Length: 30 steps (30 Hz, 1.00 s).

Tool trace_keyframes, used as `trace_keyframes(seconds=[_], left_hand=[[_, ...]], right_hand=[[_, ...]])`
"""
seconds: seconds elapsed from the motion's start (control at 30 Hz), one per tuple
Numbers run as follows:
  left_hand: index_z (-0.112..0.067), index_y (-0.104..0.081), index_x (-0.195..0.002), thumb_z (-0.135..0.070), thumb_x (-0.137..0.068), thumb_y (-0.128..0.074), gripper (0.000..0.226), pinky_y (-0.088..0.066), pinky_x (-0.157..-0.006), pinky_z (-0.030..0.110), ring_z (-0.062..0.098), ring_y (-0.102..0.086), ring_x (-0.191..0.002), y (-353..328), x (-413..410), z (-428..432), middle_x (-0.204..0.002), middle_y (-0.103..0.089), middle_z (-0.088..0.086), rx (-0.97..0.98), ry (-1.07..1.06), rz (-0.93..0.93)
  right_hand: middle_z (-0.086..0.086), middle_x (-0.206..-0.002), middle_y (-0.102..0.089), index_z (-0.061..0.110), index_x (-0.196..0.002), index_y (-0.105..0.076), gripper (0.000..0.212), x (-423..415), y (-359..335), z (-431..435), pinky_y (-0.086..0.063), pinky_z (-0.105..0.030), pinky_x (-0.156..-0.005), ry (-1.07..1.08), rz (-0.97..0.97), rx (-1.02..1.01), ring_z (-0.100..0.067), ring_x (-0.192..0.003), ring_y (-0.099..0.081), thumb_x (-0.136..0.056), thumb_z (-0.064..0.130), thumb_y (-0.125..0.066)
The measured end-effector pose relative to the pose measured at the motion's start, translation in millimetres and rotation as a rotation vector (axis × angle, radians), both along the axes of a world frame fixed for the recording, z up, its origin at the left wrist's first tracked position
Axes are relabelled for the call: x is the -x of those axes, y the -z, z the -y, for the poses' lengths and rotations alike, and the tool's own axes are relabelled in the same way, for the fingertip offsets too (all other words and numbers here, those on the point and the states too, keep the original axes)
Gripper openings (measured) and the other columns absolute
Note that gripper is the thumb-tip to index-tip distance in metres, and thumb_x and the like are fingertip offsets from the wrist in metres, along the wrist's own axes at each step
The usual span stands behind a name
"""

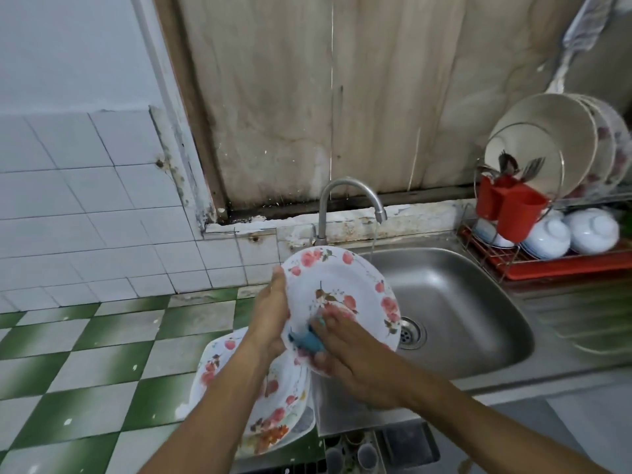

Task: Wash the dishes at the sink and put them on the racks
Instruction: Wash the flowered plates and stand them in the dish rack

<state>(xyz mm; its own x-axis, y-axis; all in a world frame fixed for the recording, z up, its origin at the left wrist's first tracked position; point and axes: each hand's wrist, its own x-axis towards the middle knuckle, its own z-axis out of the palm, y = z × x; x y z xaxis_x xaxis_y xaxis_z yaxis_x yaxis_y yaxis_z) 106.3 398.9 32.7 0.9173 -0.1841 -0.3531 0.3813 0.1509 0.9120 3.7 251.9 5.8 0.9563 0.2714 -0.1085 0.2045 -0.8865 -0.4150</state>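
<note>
A white plate with red flowers (345, 285) is tilted up over the left edge of the steel sink (455, 302). My left hand (272, 313) grips its left rim. My right hand (355, 357) presses a blue sponge (306, 340) against the lower part of the plate's face. A thin stream of water runs from the curved tap (345, 200) into the basin, to the right of the plate. More flowered plates (273, 405) lie stacked on the counter below my left forearm.
A wire dish rack (554, 258) on a red tray stands right of the sink, holding upright plates (561, 148), upturned white bowls (581, 230) and a red cutlery holder (513, 206) with forks. Green and white tiles (85, 371) cover the counter on the left.
</note>
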Motion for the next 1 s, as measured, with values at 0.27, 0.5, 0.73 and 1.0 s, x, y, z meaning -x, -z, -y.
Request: trace_keyframes(seconds=[0.27, 0.5, 0.73, 1.0], left_hand=[[-0.016, -0.071, -0.106, -0.050, -0.106, -0.036, 0.049, -0.059, -0.068, 0.032, 0.022, -0.077, -0.082, 5, 30, 42, -0.091, -0.079, 0.006, -0.030, 0.252, -0.023], [-0.011, -0.071, -0.117, -0.060, -0.100, -0.042, 0.060, -0.054, -0.100, 0.051, 0.034, -0.072, -0.102, 21, 1, 40, -0.107, -0.076, 0.015, 0.047, 0.061, -0.066], [-0.015, -0.070, -0.110, -0.052, -0.104, -0.037, 0.050, -0.062, -0.071, 0.039, 0.024, -0.076, -0.082, 9, 19, 31, -0.091, -0.079, 0.006, -0.059, 0.222, -0.025], [-0.005, -0.066, -0.127, -0.058, -0.101, -0.043, 0.064, -0.055, -0.094, 0.047, 0.038, -0.071, -0.105, 14, 5, 42, -0.114, -0.072, 0.024, 0.098, 0.215, -0.240]], right_hand=[[-0.019, -0.165, 0.021, 0.010, -0.161, 0.002, 0.072, -61, 16, 47, 0.010, -0.051, -0.124, 0.748, 0.247, 0.047, -0.035, -0.152, 0.020, -0.102, 0.052, 0.002], [0.003, -0.167, -0.017, 0.029, -0.161, -0.012, 0.057, -2, -6, -4, -0.013, -0.033, -0.125, 0.176, 0.096, -0.424, -0.008, -0.151, -0.015, -0.109, 0.046, -0.026], [-0.020, -0.161, 0.029, 0.011, -0.158, 0.016, 0.087, -13, 29, 79, 0.010, -0.053, -0.123, 0.477, 0.102, 0.327, -0.037, -0.150, 0.024, -0.090, 0.065, 0.019], [0.002, -0.167, 0.019, 0.021, -0.160, 0.013, 0.084, -10, -19, 5, 0.005, -0.041, -0.126, 0.115, 0.002, -0.101, -0.014, -0.153, 0.018, -0.101, 0.066, -0.028]])
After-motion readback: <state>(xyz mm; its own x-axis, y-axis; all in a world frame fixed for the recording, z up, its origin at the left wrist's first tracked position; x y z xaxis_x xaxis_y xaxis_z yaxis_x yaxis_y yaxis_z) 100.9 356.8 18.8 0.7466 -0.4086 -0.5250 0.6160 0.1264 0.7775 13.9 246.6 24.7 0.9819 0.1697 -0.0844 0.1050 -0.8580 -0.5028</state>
